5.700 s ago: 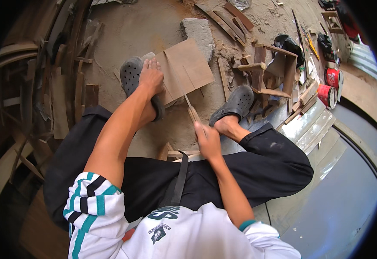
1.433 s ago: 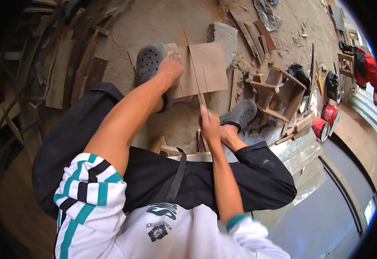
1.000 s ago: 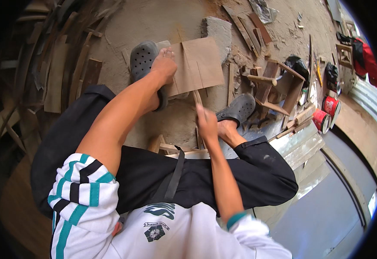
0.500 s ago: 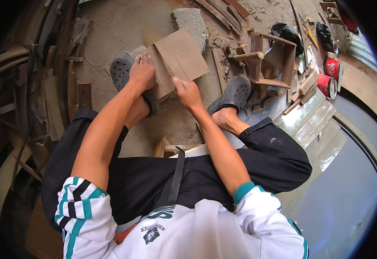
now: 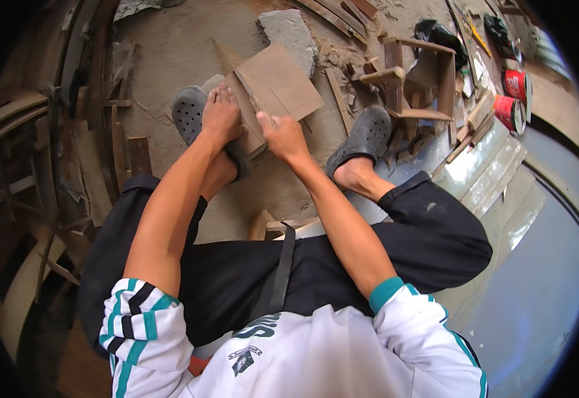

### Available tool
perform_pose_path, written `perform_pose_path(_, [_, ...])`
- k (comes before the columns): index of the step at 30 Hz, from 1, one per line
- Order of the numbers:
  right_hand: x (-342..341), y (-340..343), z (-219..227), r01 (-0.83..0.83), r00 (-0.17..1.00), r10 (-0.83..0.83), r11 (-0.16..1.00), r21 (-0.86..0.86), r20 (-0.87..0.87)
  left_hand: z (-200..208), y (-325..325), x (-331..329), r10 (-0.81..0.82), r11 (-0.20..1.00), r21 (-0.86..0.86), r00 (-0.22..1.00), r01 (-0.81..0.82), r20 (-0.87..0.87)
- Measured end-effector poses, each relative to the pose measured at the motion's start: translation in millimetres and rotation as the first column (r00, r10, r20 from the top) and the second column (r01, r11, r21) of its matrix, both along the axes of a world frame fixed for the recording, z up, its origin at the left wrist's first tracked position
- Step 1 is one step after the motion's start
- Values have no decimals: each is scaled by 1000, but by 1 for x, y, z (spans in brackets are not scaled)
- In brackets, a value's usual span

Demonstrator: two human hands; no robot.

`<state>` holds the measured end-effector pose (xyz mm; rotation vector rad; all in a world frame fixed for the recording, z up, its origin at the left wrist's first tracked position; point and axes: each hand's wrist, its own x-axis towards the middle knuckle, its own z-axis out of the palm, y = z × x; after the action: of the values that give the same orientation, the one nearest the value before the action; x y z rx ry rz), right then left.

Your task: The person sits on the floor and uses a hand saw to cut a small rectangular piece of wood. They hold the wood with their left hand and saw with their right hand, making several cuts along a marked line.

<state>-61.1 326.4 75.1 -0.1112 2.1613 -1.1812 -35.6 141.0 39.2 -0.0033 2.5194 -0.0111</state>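
Moving up off the lap, the right hand (image 5: 283, 136) is now pinching a thin wooden strip (image 5: 253, 99) against the brown board (image 5: 276, 89), which is lying on the floor at twelve o'clock; the marking or cutting seems under way. The left hand (image 5: 221, 114) is pressing flat on the board's near edge. Two red cans (image 5: 512, 99) are lying at two o'clock

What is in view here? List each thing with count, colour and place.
Flat board: one, brown, on the ground ahead.
Thin strip: one, brown, lying on the board.
Stone block: one, grey, beyond the board.
Small wooden frame: one, brown, right of the board.
Cans: two, red, far right.
Clogs: two, grey, on the feet.
Left hand: pressing on the board.
Right hand: fingers on the strip.
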Motion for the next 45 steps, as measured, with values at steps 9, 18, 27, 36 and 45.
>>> perform_pose_path(9, [55, 56, 72, -30, 999, 30, 999, 15, 33, -3, -8, 4, 27, 999, -45, 1000, -27, -4])
perform_pose_path(18, [77, 84, 106, -26, 991, 16, 997, 71, 136, -3, -10, 8, 19, 999, -42, 1000, -19, -4])
perform_pose_path(27, [21, -1, 8, 24, 999, -22, 999, 48, -31, -10, -5, 12, 2, 1000, -22, 1000, -3, -31])
perform_pose_path(36, [80, 97, 49, -18, 994, 17, 1000, -10, -105, -6, -4, 3, -7, 999, -34, 1000, 7, -3])
perform_pose_path(45, [68, 112, 80, -37, 993, 34, 999, 25, 114, -4, -14, 4, -5, 997, -73, 999, 7, 32])
